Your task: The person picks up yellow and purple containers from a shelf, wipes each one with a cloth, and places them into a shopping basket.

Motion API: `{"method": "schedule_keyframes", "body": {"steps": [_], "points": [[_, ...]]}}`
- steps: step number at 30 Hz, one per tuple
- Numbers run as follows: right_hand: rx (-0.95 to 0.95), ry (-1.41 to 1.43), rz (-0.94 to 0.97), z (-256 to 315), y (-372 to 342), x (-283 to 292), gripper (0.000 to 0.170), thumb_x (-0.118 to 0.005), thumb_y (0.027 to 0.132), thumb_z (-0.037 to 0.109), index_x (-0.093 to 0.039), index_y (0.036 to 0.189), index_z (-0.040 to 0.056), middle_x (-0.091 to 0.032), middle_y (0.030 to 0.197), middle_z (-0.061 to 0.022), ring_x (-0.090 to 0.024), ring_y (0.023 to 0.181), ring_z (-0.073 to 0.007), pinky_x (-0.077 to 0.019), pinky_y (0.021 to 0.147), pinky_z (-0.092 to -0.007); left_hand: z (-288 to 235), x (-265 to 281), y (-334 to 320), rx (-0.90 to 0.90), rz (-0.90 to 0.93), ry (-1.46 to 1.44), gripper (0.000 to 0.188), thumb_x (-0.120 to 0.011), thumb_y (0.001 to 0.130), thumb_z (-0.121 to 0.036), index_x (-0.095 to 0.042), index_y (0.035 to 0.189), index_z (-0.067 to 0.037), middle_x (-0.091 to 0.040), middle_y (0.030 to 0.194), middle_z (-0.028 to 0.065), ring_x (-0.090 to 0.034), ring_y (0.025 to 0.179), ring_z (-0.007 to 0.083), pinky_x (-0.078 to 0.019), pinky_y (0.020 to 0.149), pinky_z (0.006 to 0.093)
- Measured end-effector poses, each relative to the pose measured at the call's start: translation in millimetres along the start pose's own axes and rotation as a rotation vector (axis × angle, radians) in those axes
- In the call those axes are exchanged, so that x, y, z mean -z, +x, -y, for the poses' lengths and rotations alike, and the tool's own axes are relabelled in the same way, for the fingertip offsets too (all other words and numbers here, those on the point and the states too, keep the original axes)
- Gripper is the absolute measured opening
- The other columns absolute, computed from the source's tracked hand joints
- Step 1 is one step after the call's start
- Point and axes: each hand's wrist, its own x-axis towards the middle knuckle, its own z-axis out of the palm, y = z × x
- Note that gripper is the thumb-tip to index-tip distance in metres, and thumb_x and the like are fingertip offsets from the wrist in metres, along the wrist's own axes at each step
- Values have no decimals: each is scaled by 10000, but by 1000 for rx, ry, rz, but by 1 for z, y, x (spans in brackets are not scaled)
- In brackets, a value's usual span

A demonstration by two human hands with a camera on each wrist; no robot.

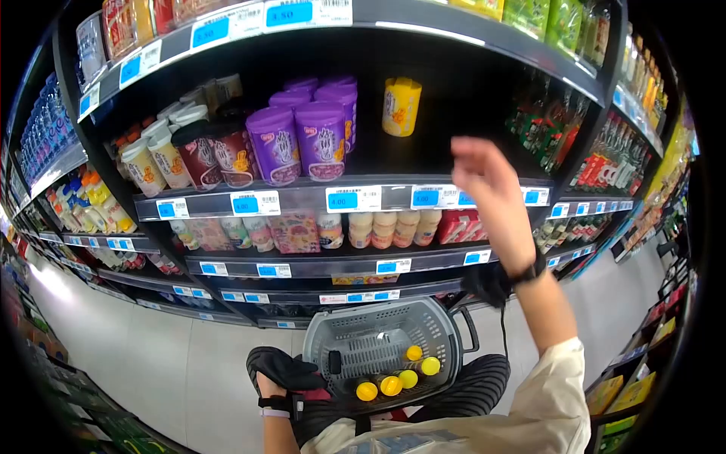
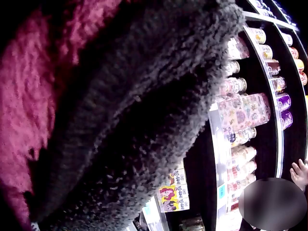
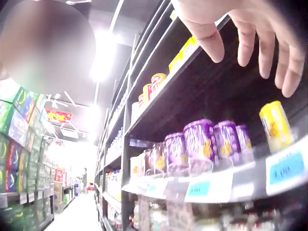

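Note:
My right hand (image 1: 488, 178) reaches toward the shelf, its fingers loosely extended and holding nothing. In the right wrist view, the fingers (image 3: 245, 45) hang spread above a yellow can (image 3: 275, 122). That yellow can (image 1: 401, 107) stands upright alone on the shelf, apart from my hand. Low at the left, dark fuzzy fabric (image 1: 283, 367) hides most of my left hand (image 1: 268, 384); I cannot tell how its fingers lie. This fabric (image 2: 144, 120), with a magenta part, fills much of the left wrist view. A grey basket (image 1: 446, 325) on the floor contains several yellow-topped containers (image 1: 391, 386).
Purple cans (image 1: 321, 144) stand left of the yellow one, with brown cups (image 1: 198, 155) beyond them. Price tags line the shelf edge (image 1: 302, 198). Small bottles (image 1: 384, 229) fill the shelf below. A shelf (image 1: 454, 41) overhangs the cans. The basket's handle (image 1: 470, 329) sticks out rightward.

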Motion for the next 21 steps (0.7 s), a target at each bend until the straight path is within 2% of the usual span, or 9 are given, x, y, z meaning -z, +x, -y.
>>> {"method": "schedule_keyframes", "body": {"steps": [1, 3, 4, 7, 9, 12, 16, 19, 21], "points": [[-97, 94, -41, 11, 28, -3, 439, -663, 818, 85, -530, 1229, 4, -599, 1099, -113, -572, 979, -130, -478, 802, -243, 5, 10, 5, -2, 14, -8, 214, -517, 951, -263, -602, 1040, -88, -642, 972, 59, -618, 890, 226, -531, 802, 368], [-170, 35, -143, 14, 85, -18, 567, -699, 772, 107, -463, 1260, -60, -562, 1119, -158, -579, 1030, -200, -479, 874, -290, 11, 28, 20, -227, 69, 719, 241, -513, 942, -291, -624, 1005, -87, -661, 964, 97, -633, 907, 263, -537, 813, 404], [-179, 21, -189, -3, 114, -27, 629, -724, 739, 112, -433, 1259, -89, -549, 1136, -180, -580, 1051, -244, -488, 877, -327, 12, 20, 21, 47, 56, -108, 245, -507, 944, -289, -629, 989, -81, -664, 956, 100, -634, 904, 267, -538, 808, 406], [-349, -69, -252, -42, 178, -51, 783, -791, 640, 76, -366, 1265, -129, -496, 1240, -257, -567, 1109, -340, -524, 826, -416, 17, 17, 25, 69, -69, -82, 306, -474, 962, -322, -643, 1026, -75, -670, 1012, 88, -638, 931, 257, -534, 848, 394], [-335, -22, -192, -114, 225, -56, 699, -813, 589, 27, -468, 1178, -124, -562, 1167, -245, -612, 1022, -329, -541, 769, -440, 17, 13, 22, -15, -4, 23, 319, -434, 985, -297, -628, 1058, -54, -667, 1021, 91, -633, 953, 260, -525, 876, 381], [-322, 237, -138, -113, 209, -65, 449, -858, 573, 19, -636, 952, -75, -679, 910, -160, -672, 804, -289, -548, 740, -415, 38, 44, 50, -202, 27, 345, 245, -462, 960, -244, -613, 930, -54, -653, 893, 79, -621, 831, 244, -515, 747, 363], [-271, 136, -187, -123, 202, -59, 562, -896, 572, 117, -604, 1017, -63, -676, 966, -155, -673, 870, -278, -545, 765, -393, 18, 19, 25, -393, -18, 527, 233, -492, 931, -190, -609, 804, -34, -637, 762, 77, -611, 693, 218, -504, 630, 346], [-163, 158, -338, -77, 179, -42, 592, -875, 604, 115, -517, 1050, -37, -657, 1001, -143, -656, 928, -256, -534, 806, -375, 11, 20, 26, -316, 3, 722, 237, -504, 926, -188, -612, 788, -29, -631, 719, 68, -617, 678, 224, -502, 620, 350], [-232, 347, -218, -26, 142, -27, 511, -832, 671, 101, -537, 1067, -28, -660, 1015, -116, -650, 938, -229, -525, 838, -355, 4, 15, 19, -497, 167, 937, 218, -543, 902, -185, -619, 787, -16, -629, 706, 52, -622, 669, 207, -499, 615, 347]]}}
